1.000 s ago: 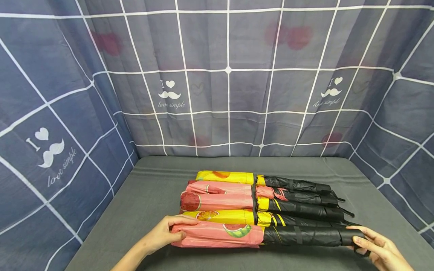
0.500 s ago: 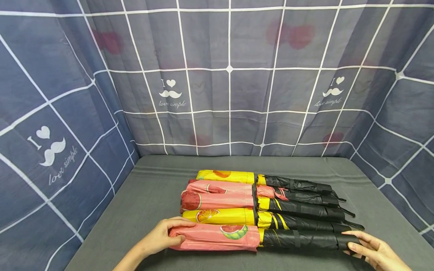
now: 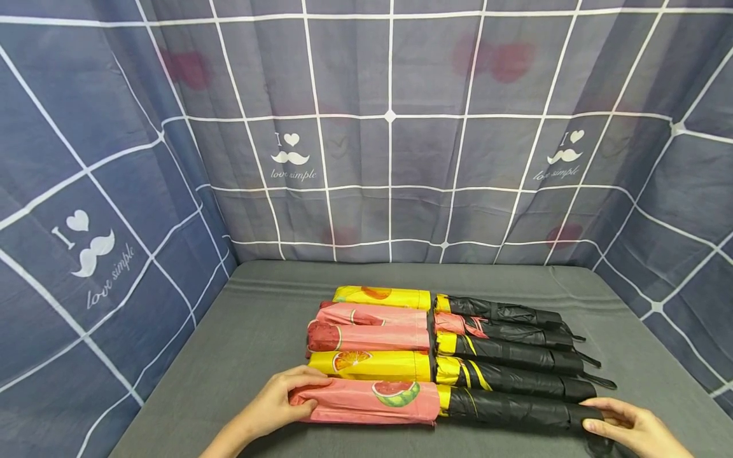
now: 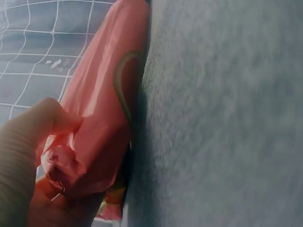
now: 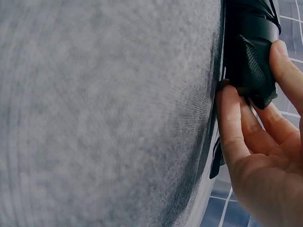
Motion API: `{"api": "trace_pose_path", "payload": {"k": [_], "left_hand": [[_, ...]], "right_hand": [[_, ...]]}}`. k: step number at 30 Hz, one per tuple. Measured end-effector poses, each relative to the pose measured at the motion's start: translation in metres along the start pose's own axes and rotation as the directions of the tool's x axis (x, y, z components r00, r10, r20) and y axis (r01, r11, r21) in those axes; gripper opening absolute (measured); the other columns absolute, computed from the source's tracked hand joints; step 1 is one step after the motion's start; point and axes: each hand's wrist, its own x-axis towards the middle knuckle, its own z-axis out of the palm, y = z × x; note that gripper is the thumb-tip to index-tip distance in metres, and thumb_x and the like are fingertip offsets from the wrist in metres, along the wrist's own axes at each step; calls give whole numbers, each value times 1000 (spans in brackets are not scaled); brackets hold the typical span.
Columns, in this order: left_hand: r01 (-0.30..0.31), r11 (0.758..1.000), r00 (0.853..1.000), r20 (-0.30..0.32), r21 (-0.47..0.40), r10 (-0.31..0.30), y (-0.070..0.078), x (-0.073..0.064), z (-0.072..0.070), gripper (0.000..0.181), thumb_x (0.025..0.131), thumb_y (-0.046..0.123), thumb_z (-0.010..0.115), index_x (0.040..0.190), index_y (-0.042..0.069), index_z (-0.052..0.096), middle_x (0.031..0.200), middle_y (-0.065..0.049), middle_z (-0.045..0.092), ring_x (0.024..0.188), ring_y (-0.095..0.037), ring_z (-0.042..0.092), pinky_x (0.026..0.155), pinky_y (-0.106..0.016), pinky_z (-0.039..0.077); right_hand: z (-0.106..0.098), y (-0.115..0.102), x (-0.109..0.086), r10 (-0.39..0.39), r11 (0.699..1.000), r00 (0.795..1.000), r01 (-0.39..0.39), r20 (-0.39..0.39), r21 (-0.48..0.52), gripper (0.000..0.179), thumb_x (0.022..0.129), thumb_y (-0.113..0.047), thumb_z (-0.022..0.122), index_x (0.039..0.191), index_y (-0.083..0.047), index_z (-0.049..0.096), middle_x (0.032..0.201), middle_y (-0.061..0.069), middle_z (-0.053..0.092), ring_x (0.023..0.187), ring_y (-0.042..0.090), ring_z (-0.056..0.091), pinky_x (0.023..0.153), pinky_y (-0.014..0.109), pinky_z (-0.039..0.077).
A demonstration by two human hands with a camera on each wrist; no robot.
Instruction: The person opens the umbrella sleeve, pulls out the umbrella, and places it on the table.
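Nearest to me on the grey surface lies a folded umbrella (image 3: 515, 410), its left part covered by a pink sleeve (image 3: 355, 401) with a watermelon print. My left hand (image 3: 280, 401) grips the sleeve's left end, and in the left wrist view the thumb presses into the crumpled pink fabric (image 4: 102, 104). At the other end, my right hand (image 3: 635, 426) holds the black handle (image 5: 251, 42) between thumb and fingers, as the right wrist view shows. Just behind lies an umbrella with a yellow orange-print sleeve (image 3: 389, 366), roughly parallel to it.
Several more folded umbrellas lie in a row farther back, with pink sleeves (image 3: 378, 338) and a yellow sleeve (image 3: 406, 298). Their black ends and wrist straps (image 3: 598, 380) point right. A blue-grey checked curtain (image 3: 355, 152) encloses the surface at the back and sides.
The near umbrella has shifted slightly left and toward me with both hands, its right end most. A yellow band shows beside the pink sleeve, and the second umbrella's right end is more exposed.
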Motion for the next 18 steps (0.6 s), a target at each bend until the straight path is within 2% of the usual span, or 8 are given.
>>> {"api": "trace_pose_path", "payload": {"k": [2,4,6,8,12,15,17,18], "left_hand": [[-2,1000,1000,-3,17,2,0,0,1,39,79,5,73,116,16,68,112,4,62,102,-15,58,86,-26,46],[-2,999,1000,2,43,2,1,-1,2,41,78,4,73,116,16,68,112,4,61,102,-14,58,84,-28,47],[0,996,1000,14,89,-1,1,-1,3,42,76,4,74,116,16,68,113,4,60,101,-14,57,83,-29,48],[5,988,999,39,153,-11,4,-1,2,42,76,5,74,116,16,68,113,3,59,101,-14,57,82,-32,49],[2,959,995,100,283,-31,15,4,-5,38,78,12,73,116,16,68,115,-1,60,102,-17,57,81,-37,50],[-5,944,993,115,330,-35,26,9,-13,36,80,15,72,116,16,68,119,-3,58,106,-19,56,82,-40,49],[-22,938,995,100,345,-13,32,14,-19,35,82,16,72,116,16,68,123,-5,57,108,-20,55,82,-42,49],[-36,935,996,83,353,7,34,18,-22,35,82,16,72,117,16,67,125,-5,56,110,-21,55,83,-43,49]], "right_hand": [[1,-3,0,23,999,1000,-23,-16,-38,56,91,-32,62,124,12,53,107,20,63,84,11,60,67,29,50],[2,-5,-1,40,998,999,-41,-15,-52,57,92,-35,61,124,11,53,94,13,63,76,11,56,62,28,47],[2,-7,-2,58,996,998,-58,-8,-65,58,92,-37,60,125,10,52,79,4,57,69,11,51,59,28,42],[1,-8,-2,60,995,998,-60,-2,-79,58,92,-38,59,125,9,53,71,1,51,65,12,48,58,30,40],[-5,-9,0,41,992,999,-40,7,-118,54,92,-38,59,122,7,57,90,8,64,75,15,58,64,35,48],[-10,-7,1,-10,993,999,16,52,-115,48,94,-33,58,119,8,57,105,14,63,82,19,62,66,37,51],[-14,-10,-1,-21,988,999,28,47,-154,44,94,-34,58,115,4,60,101,10,64,80,17,62,65,34,50],[-17,-12,-2,-54,983,998,55,12,-178,40,93,-34,59,112,1,63,99,7,65,80,14,61,65,33,50]]}}
